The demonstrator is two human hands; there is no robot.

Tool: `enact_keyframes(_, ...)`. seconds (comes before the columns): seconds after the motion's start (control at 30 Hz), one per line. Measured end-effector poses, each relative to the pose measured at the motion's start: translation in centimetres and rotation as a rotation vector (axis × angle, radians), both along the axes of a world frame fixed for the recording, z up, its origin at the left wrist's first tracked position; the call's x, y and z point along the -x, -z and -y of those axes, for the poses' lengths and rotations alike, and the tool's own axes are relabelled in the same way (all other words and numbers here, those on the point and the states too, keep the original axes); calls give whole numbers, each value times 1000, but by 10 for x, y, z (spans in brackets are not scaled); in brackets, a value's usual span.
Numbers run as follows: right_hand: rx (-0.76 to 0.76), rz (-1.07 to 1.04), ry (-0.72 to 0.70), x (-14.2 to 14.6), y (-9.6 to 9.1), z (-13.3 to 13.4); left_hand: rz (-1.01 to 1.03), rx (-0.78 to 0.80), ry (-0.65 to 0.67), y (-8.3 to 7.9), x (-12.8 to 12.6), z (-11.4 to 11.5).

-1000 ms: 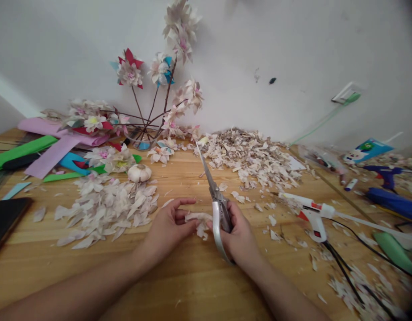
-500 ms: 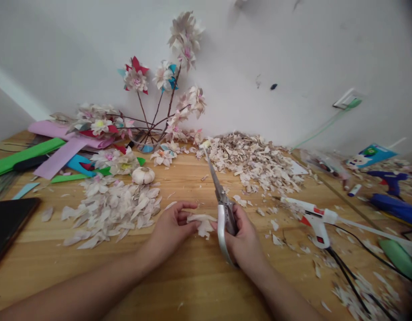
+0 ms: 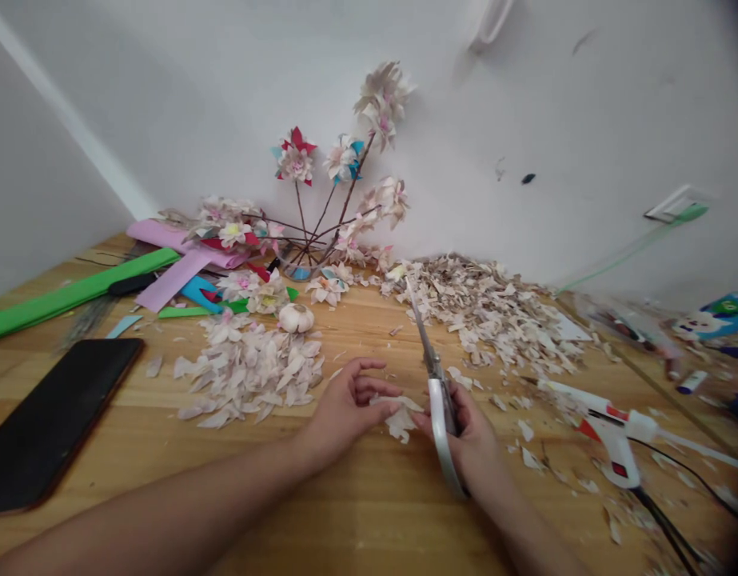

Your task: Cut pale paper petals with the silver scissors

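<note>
My left hand [image 3: 345, 406] pinches a pale garlic-skin piece [image 3: 400, 414] low over the wooden table [image 3: 357, 512], its other fingers spread. My right hand [image 3: 473, 436] grips the white handles of a pair of scissors [image 3: 436, 382]. The closed blades point away toward the wall. The two hands meet at the skin piece, thumbs close together.
A heap of cut skin petals [image 3: 254, 370] and a garlic bulb [image 3: 296, 318] lie left of my hands. Scrap peels [image 3: 488, 304] are piled behind. A white glue gun [image 3: 612, 424] with cord lies right. A black phone [image 3: 53, 420], coloured paper strips [image 3: 74, 292] and handmade flowers on twigs [image 3: 345, 184] are at left and back.
The view has swung left, so everything sits further right in frame. My hands keep the same grip on the skin piece and the scissors.
</note>
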State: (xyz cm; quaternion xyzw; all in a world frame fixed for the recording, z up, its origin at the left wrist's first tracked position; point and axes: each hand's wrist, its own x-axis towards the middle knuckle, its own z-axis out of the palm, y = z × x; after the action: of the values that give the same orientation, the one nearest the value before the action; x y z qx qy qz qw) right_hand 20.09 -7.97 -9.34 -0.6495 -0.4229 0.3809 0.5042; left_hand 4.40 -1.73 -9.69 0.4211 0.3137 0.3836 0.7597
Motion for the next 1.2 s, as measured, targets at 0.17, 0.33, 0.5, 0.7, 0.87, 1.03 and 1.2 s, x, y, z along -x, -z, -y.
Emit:
enact_keyframes(0.17, -10, 31, 3, 1, 0, -1, 52, -4, -17, 2, 0, 0)
enact_keyframes(0.33, -4, 17, -52, 0, 5, -2, -2, -58, -2, 3, 0, 4)
enact_keyframes(0.5, -13, 45, -41, -2, 10, 0, -106, -130, -26, 3, -1, 8)
enact_keyframes(0.7, 10, 104, -75, -10, 18, 2, -114, -199, 7, 7, 3, 9)
enact_keyframes(0.87, 23, 138, -57, -11, 17, 1, -105, -272, -4, 11, 6, 11)
enact_keyframes(1.03, 6, 125, -11, -10, 16, 0, -114, -316, -30, 11, 7, 10)
enact_keyframes(1.2, 4, 121, 2, -11, 19, -2, -124, -331, -15, 5, 7, 12)
